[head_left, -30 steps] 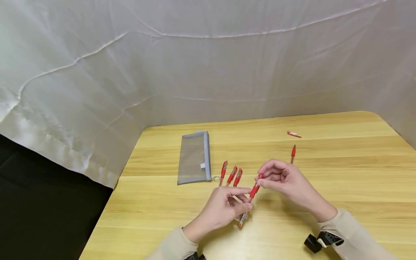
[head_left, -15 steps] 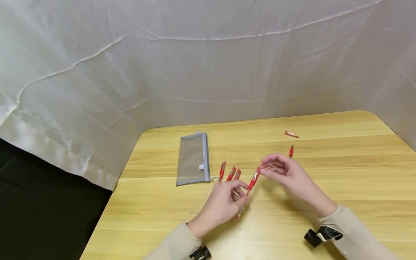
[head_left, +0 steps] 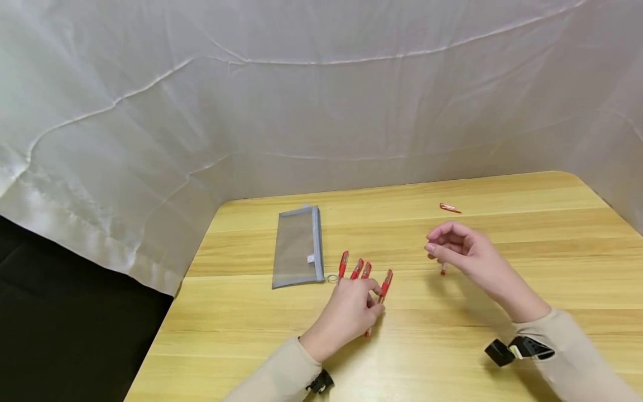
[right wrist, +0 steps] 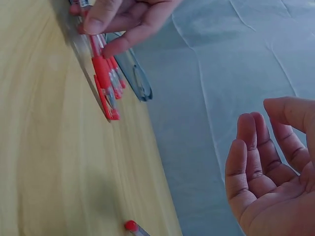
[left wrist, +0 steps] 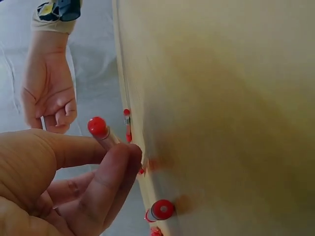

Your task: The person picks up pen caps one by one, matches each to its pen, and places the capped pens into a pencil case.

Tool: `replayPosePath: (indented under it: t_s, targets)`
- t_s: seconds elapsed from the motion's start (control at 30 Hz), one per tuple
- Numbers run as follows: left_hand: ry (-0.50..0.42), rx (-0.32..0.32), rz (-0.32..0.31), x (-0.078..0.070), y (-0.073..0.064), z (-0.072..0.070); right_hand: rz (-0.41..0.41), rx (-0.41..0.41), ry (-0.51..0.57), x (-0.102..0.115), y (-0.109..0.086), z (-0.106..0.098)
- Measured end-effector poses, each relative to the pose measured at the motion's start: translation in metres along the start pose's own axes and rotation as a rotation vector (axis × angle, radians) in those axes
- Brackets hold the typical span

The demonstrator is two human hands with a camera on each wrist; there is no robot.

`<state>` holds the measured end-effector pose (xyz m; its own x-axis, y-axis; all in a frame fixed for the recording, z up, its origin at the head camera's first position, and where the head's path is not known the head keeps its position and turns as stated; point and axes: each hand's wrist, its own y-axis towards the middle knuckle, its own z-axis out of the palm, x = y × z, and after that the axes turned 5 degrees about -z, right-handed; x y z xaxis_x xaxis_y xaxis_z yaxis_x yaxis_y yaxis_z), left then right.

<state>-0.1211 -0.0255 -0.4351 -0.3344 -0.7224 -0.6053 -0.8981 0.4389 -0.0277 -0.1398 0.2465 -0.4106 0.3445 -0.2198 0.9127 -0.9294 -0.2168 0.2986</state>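
Observation:
My left hand (head_left: 346, 312) pinches a capped red pen (head_left: 386, 283) between thumb and fingers, low over the table. In the left wrist view, the red end (left wrist: 97, 126) of this pen sticks out past the fingers. Several capped red pens (head_left: 344, 263) lie just beyond the left hand, their lower parts hidden by it. My right hand (head_left: 464, 251) hovers to the right with loosely bent fingers. The right wrist view shows nothing between them. Below it lies a pen whose red end (head_left: 444, 269) shows; the hand covers the rest.
A grey mesh zip pouch (head_left: 296, 245) lies flat on the left of the wooden table (head_left: 241, 335). A loose red pen cap (head_left: 450, 208) lies toward the back right. A pale curtain (head_left: 321, 111) hangs behind the table.
The right hand has let go of the pen's capped end and moved right, over the uncapped pen. The left hand has lowered its pen toward the table.

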Motion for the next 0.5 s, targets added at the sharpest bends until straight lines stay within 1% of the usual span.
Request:
replayPosePath:
  t_s: [0.07, 0.13, 0.23, 0.3, 0.5]
  targets:
    - [0.055, -0.017, 0.037, 0.000, 0.002, 0.001, 0.010, -0.007, 0.000, 0.000, 0.000, -0.003]
    - [0.132, -0.043, 0.080, 0.000, 0.003, 0.001, 0.020, -0.012, 0.002, -0.001, 0.000, -0.005]
    - [0.230, -0.075, 0.126, 0.001, 0.006, 0.002, 0.023, -0.015, 0.006, -0.001, 0.001, -0.007]
    - [0.252, -0.071, 0.132, 0.001, 0.007, 0.002, 0.022, -0.017, 0.005, -0.001, 0.001, -0.008]
    - [0.316, -0.068, 0.116, 0.001, 0.011, 0.001, 0.017, -0.034, 0.003, -0.002, 0.000, -0.015]
